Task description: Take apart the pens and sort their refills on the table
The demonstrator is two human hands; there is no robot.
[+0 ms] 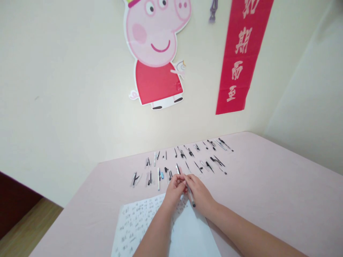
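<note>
Over the far part of the sheet (193, 228): one pen (190, 194) under two-handed handling

Above the sheet's far end, the pen is held between the left hand (175, 186) and the right hand (198, 191). The right hand is closed around the pen along its barrel. The left hand's fingers are curled and drawn together, meeting the right hand's fingers; whether they pinch the pen's upper end cannot be told, as the fingertips overlap.

The step in hand is judged to be close finger work on this single pen. The next move appears to call for a firm hold on the barrel by the right hand and a fine pinch by the left, with small parts kept from dropping onto the sheet.

The pen is slim, with a greyish, apparently translucent barrel and a dark lower end that slants down over the sheet. Its upper end is concealed.

Beyond the sheet, on the pink surface (268, 200), pen parts (150, 177) lie in two rough rows: dark slim pieces and clear tubes, in small groups. Also beyond the sheet, toward its left side, lies a pale pen (158, 179) with a light-blue piece (162, 175) just beside it.
</note>
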